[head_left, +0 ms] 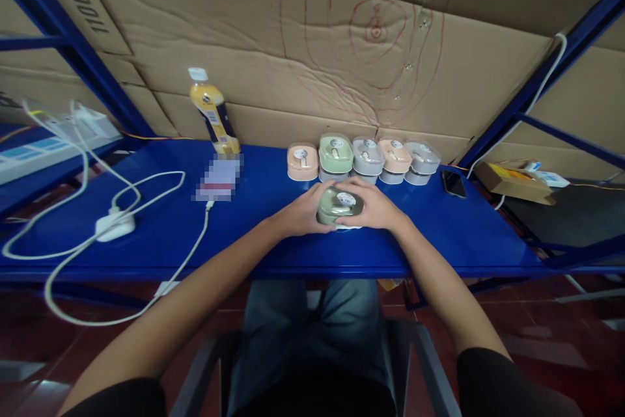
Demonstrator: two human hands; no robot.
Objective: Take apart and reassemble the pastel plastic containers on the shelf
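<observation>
A green lidded box (338,207) with a round label on top rests on the blue shelf (254,241) in front of me. My left hand (301,211) clasps its left side, fingers curled around it. My right hand (375,206) holds its right side the same way. Behind it stands a row of similar boxes (364,158) in peach, green, grey and pink, against the cardboard wall.
A yellow drink bottle (213,111) stands at the back left. White cables and a charger (114,224) sprawl over the left of the shelf, near a blurred flat item (219,179). A dark phone (454,183) lies right of the boxes. Blue rack posts flank both sides.
</observation>
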